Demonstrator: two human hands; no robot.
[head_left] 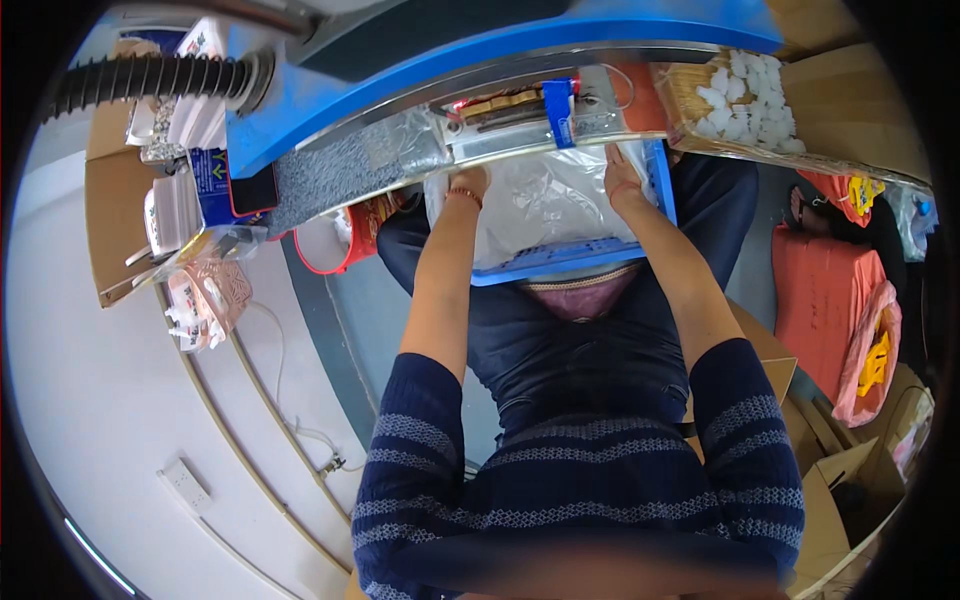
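On my lap rests a blue plastic basket [560,262], its far part tucked under the table edge. A clear plastic sheet or bag [545,205] fills it, and what lies beneath the plastic is hard to make out. My left hand [469,182] is at the basket's left side, by the plastic; its fingers are mostly hidden at the table edge. At the right side, my right hand [621,175] lies along the plastic with fingers stretched out, touching the lining near the basket wall.
Above the basket, a machine with a blue front [500,75] overhangs the worktable. A box of white pieces [745,100] stands at the right; a phone [254,192] lies at the left. A red bucket [322,245] and orange-red packages [825,300] sit lower down.
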